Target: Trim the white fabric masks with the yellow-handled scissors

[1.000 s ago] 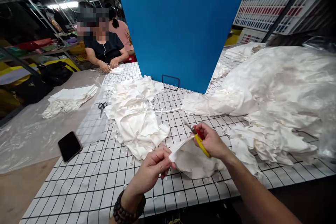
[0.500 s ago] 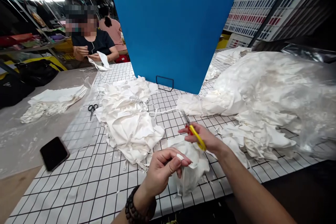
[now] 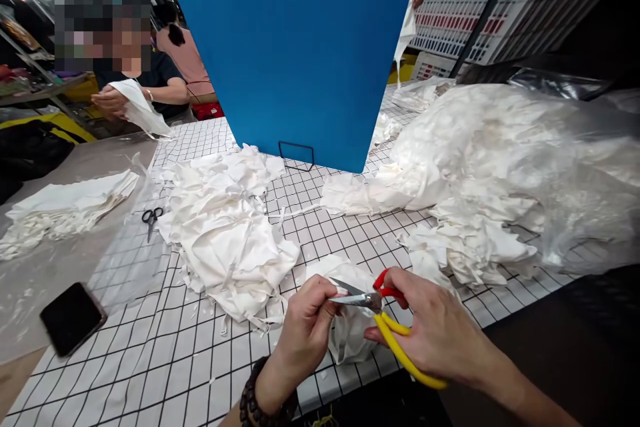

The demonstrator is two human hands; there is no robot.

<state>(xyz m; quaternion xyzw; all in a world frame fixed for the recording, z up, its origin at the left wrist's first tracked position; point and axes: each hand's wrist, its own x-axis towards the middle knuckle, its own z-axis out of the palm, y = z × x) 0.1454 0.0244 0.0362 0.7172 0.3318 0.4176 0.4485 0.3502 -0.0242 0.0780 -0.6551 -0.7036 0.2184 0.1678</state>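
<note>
My left hand (image 3: 309,313) pinches an edge of a white cloth piece (image 3: 350,337), which hangs below the fingers over the grid-patterned tabletop (image 3: 173,363). In my right hand (image 3: 435,327) are scissors (image 3: 373,301) with one red and one yellow handle. Their blades are apart and point left, with the tips at the fingers of my left hand, around the pinched cloth edge. Exactly where the blades meet the cloth is partly hidden by my fingers. Left of my hands lies a heap of white cloth pieces (image 3: 240,247).
A large blue board (image 3: 295,53) stands in front on a black wire stand (image 3: 296,155). Clear plastic with white cloth (image 3: 480,147) fills the right. Black scissors (image 3: 151,219), a phone (image 3: 73,319) and stacked cloth (image 3: 75,197) lie left. A co-worker (image 3: 165,80) holds white cloth.
My right hand has come down and closer with the scissors, which now point left with blades apart at my left fingers. A hand with white cloth appears at the board's right edge.
</note>
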